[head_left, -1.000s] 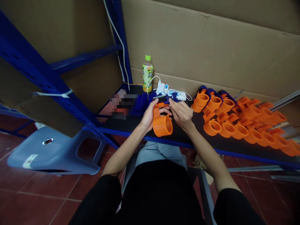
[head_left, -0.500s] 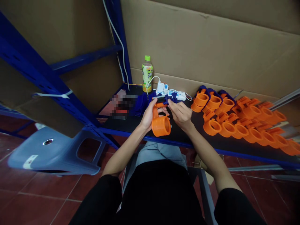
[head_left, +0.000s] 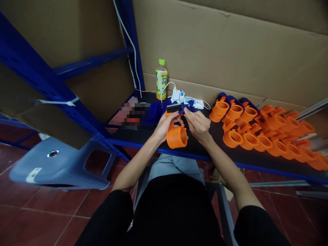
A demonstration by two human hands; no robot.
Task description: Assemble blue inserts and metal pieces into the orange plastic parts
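Note:
My left hand is wrapped round an orange plastic part with a ring-shaped end, held above the front of the black shelf. A black block sits at the top of this part, beside my left thumb. My right hand pinches a small dark blue piece against the right end of the black block. My right fingertips partly hide the blue piece, so I cannot tell whether it is joined to the orange part.
A drink bottle and a white power strip with plugs stand behind my hands. Several orange ring parts line the shelf on the right, a few with blue pieces. Blue material lies left; a plastic stool stands lower left.
The orange part has tilted slightly in my left hand, and the black block shows more plainly. My right hand stays at the blue piece with little movement.

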